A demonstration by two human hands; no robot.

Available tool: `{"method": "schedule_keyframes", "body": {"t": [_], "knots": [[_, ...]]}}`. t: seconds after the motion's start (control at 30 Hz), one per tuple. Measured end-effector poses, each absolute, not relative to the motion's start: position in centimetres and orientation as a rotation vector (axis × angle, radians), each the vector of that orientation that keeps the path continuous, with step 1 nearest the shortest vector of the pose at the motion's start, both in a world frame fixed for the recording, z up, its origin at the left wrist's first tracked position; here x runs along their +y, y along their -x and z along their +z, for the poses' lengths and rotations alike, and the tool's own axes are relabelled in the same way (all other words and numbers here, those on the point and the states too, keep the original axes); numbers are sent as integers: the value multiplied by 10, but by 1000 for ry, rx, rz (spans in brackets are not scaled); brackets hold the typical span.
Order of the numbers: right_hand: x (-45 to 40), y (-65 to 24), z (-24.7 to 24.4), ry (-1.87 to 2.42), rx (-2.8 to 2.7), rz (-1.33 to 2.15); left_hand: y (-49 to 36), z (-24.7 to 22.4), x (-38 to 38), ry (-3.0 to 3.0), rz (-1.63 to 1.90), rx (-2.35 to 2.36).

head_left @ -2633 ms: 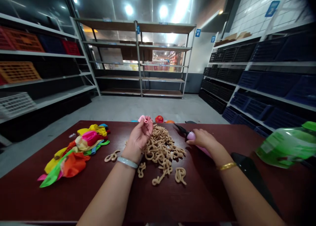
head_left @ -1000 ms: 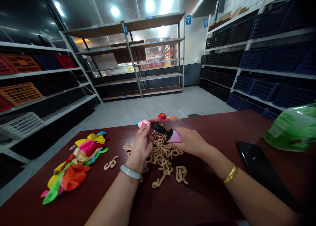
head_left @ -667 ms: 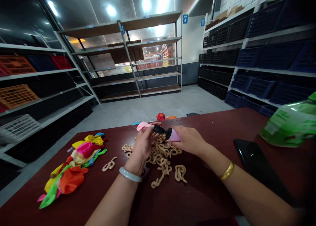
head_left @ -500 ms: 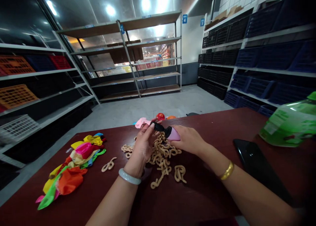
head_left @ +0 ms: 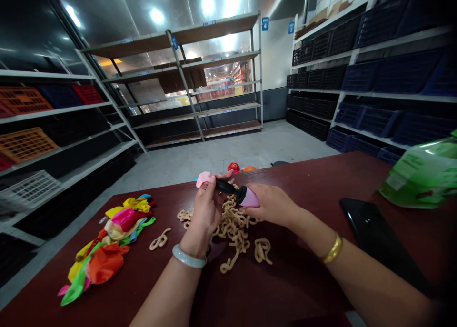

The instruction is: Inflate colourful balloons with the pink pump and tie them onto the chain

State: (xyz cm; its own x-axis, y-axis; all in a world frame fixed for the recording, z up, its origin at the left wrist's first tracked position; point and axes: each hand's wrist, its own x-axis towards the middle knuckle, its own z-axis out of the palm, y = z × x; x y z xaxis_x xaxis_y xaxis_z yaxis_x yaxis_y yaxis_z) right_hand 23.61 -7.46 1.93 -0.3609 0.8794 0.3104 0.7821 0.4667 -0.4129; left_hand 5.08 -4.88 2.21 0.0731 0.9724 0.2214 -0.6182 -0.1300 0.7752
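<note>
My left hand (head_left: 208,207) is closed around a black tube-like piece (head_left: 224,187), with a pale pink balloon (head_left: 204,179) at its far left end. My right hand (head_left: 273,204) grips a light purple part (head_left: 251,198) joined to the black piece by a black collar. Below both hands lies a heap of beige curled pieces (head_left: 233,229) on the dark red table (head_left: 296,289). One curled piece (head_left: 262,251) is apart at the heap's lower right, another (head_left: 160,240) to its left.
Colourful limp balloons (head_left: 107,241) are piled on the table's left. On the right are a black phone (head_left: 378,236) and a green, clear bottle (head_left: 417,174). Red (head_left: 233,167) and orange round things (head_left: 249,169) show beyond the far edge. Shelves (head_left: 214,65) with crates surround the floor.
The view has shifted slightly. The pale pink balloon at my left fingers looks more bunched, and my left fingers have moved a little along it. Both hands keep their hold.
</note>
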Motion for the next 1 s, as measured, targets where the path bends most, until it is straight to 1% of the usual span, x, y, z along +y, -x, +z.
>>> {"method": "schedule_keyframes", "body": {"t": [0.23,0.43,0.5,0.7,0.83,0.9,0.93,1.0], "knots": [[-73,-229,9,1411,-2242,248,-65,21,-55,-788,1506,404],[-77,-218,8,1392,-2233,325,-50,29,-51,-731,1576,295],[-79,-215,10,1372,-2217,462,-42,32,-48,-713,1578,285],[-88,-212,22,1072,-2010,1207,-36,39,-51,-769,1530,384],[-92,-215,26,1000,-1870,1538,-46,39,-58,-809,1528,441],[-91,-216,24,989,-1874,1576,-49,38,-58,-805,1584,435],[-89,-216,23,1000,-1903,1542,-49,38,-57,-798,1609,430],[-85,-217,21,1047,-2003,1369,-46,36,-52,-775,1653,431]]}}
